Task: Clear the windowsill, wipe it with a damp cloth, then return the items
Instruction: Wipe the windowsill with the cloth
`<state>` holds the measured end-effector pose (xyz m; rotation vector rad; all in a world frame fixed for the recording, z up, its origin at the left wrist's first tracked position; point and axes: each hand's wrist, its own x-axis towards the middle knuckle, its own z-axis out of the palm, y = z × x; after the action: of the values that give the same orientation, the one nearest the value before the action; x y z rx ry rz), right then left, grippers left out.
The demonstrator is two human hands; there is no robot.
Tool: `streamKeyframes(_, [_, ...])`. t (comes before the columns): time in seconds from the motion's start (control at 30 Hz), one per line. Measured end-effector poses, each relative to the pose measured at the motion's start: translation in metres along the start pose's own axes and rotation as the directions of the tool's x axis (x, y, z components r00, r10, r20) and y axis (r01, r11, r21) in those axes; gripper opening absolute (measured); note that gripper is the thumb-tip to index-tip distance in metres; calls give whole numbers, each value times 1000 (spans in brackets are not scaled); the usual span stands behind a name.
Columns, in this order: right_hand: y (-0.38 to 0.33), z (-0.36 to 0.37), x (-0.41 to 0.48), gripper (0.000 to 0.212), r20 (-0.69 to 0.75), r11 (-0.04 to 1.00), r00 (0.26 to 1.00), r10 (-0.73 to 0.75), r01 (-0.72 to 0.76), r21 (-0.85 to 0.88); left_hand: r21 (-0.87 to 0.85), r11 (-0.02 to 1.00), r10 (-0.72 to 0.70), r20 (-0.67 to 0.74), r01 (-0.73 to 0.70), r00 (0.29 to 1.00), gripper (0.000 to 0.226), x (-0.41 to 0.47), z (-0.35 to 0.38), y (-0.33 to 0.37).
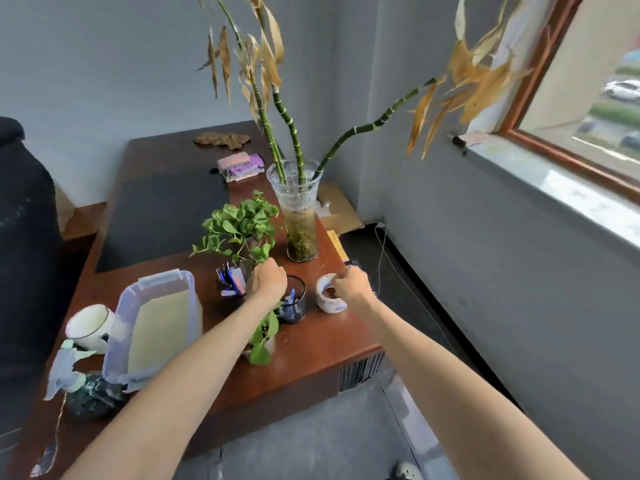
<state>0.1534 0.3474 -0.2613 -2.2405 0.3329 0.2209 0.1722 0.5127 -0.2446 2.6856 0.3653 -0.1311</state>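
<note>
- Windowsill [571, 199]: far right under wood-framed window. Pale grey stone, speckled w/ marks. 1 pinkish rag-like scrap [472, 137] at its far end.
- Other items sit on red-brown desk [311, 344], left of the sill.
- Right hand [349, 284]: fingers curled over rim of small white pot [329, 304] w/ blue pattern and brown contents, near desk's right edge. Looks like a pinch on the rim.
- Left hand [268, 282]: fingers curled, knuckles up, between big pothos [239, 223] and black mesh pen cup [294, 306]. Can't tell what it grips, if anything.
- Pen cups: 2. The mesh one is right of the left wrist; 2nd pen cup [228, 282] w/ blue pens is left of it.
- Pothos: 2. The big one is far side of the hand; small pothos [263, 337] in a clear jar sits near side, partly under the forearm.
- Glass vase [299, 216]: 1, murky water, holding 3 bamboo stalks [287, 116] w/ dry yellow leaves.
- Near left: 1 clear plastic box [156, 323], 1 white mug [91, 325], 1 dark green vase [91, 396].
- Far: 1 sponge pack [239, 166].
</note>
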Motion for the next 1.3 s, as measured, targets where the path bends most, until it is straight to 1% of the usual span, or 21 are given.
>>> streamKeyframes(0.07, [20, -26, 4, 14, -58, 999, 997, 52, -51, 10, -19, 992, 122, 37, -121, 992, 30, -3, 13, 35])
streamKeyframes(0.17, [58, -66, 12, 21, -141, 991, 981, 135, -130, 43, -42, 957, 291, 118, -288, 949, 31, -17, 33, 89])
streamKeyframes(0.27, [91, -101, 18, 21, -189, 979, 964, 189, -171, 107, -65, 918, 396, 190, -391, 898, 32, -32, 55, 136])
streamKeyframes(0.37, [122, -140, 22, 20, -224, 966, 944, 240, -209, 155, -45, 882, 466, 246, -470, 850, 31, -39, 84, 184])
streamKeyframes(0.53, [167, -210, 31, 18, -266, 952, 918, 296, -260, 162, 16, 840, 512, 308, -543, 802, 29, -55, 120, 268])
streamKeyframes(0.63, [194, -256, 42, 22, -280, 939, 900, 334, -289, 188, 9, 825, 531, 334, -566, 779, 26, -61, 143, 320])
streamKeyframes(0.73, [222, -293, 56, 25, -266, 929, 897, 352, -301, 213, -4, 813, 547, 348, -582, 761, 22, -69, 166, 366])
streamKeyframes(0.87, [247, -323, 79, 15, -234, 920, 901, 366, -313, 237, -2, 808, 551, 356, -589, 755, 24, -73, 192, 407])
streamKeyframes(0.9, [251, -326, 85, 15, -224, 921, 905, 363, -312, 232, 3, 808, 550, 357, -590, 755, 24, -71, 195, 412])
streamKeyframes(1.0, [252, -333, 108, 23, -187, 930, 922, 339, -298, 216, 17, 809, 544, 353, -587, 761, 24, -57, 201, 427])
streamKeyframes(1.13, [234, -339, 142, 13, -139, 950, 952, 273, -244, 198, 52, 809, 540, 330, -586, 774, 23, -18, 196, 440])
streamKeyframes(1.3, [212, -355, 189, 16, -127, 974, 972, 199, -183, 132, 109, 806, 533, 291, -581, 794, 23, 49, 183, 468])
